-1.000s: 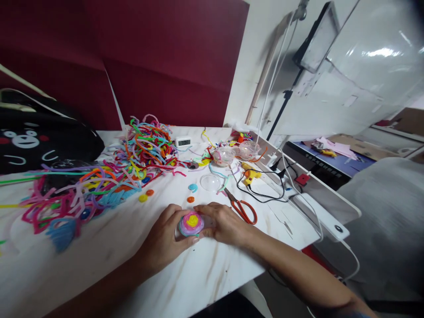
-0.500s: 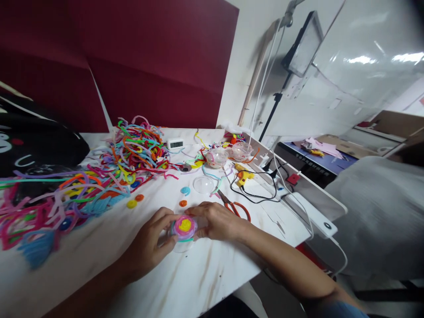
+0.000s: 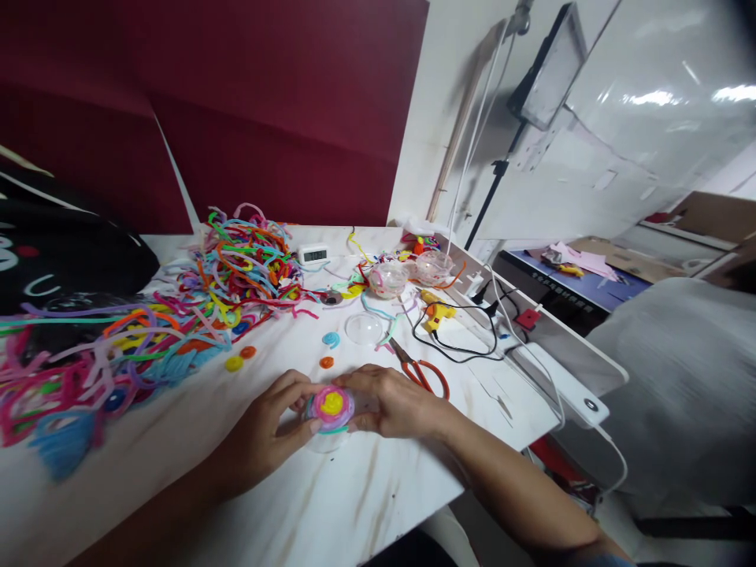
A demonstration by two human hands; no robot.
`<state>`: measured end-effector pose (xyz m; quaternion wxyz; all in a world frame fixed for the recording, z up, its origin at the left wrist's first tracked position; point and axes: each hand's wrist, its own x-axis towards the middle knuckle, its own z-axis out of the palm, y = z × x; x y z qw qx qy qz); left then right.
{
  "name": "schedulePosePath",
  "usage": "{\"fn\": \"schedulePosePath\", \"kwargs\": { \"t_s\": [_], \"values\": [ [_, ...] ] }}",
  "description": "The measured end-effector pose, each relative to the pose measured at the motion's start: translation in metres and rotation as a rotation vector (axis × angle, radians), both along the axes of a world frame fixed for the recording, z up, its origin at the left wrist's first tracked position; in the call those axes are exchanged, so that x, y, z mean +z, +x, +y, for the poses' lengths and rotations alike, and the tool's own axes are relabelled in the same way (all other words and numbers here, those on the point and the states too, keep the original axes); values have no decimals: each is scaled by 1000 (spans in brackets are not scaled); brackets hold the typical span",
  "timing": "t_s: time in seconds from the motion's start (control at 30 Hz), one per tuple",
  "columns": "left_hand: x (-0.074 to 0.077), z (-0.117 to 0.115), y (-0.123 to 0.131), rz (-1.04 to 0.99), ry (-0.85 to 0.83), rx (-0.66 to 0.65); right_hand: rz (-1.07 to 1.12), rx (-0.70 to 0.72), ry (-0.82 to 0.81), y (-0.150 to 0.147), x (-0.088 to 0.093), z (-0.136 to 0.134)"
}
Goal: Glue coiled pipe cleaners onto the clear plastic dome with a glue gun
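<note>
Both my hands meet at the near middle of the white table [image 3: 177, 441]. My left hand [image 3: 265, 429] and my right hand [image 3: 393, 402] are closed around a coiled pipe-cleaner disc [image 3: 329, 407], pink and purple with a yellow centre. The disc sits on top of a clear plastic dome half [image 3: 326, 441] that I press between my fingers. Another clear dome half [image 3: 363, 328] lies just beyond my hands.
A big tangle of coloured pipe cleaners [image 3: 177, 315] covers the left. Orange-handled scissors [image 3: 422, 372], a yellow glue gun [image 3: 437, 313] with black cable, small coiled discs [image 3: 235, 363], a small digital clock [image 3: 313, 253] and filled clear balls [image 3: 387, 278] lie behind. A person in grey sits right.
The view shifted slightly. My hands stayed at the same spot on the table, still holding the coiled disc over the clear dome half; my fingers adjusted a little.
</note>
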<state>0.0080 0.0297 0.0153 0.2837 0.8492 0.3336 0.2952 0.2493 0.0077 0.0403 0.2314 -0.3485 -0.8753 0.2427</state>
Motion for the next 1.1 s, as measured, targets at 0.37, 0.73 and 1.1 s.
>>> {"fn": "schedulePosePath", "kwargs": {
  "t_s": [0.37,0.73,1.1],
  "values": [
    [-1,-3,2,20,-23,0,-12,-25,9,-2,0,-5],
    [2,-9,7,16,14,-15,-29,-30,114,-7,0,-12],
    [0,-13,14,38,-51,74,75,-112,14,-8,-9,-11]
  ]
}}
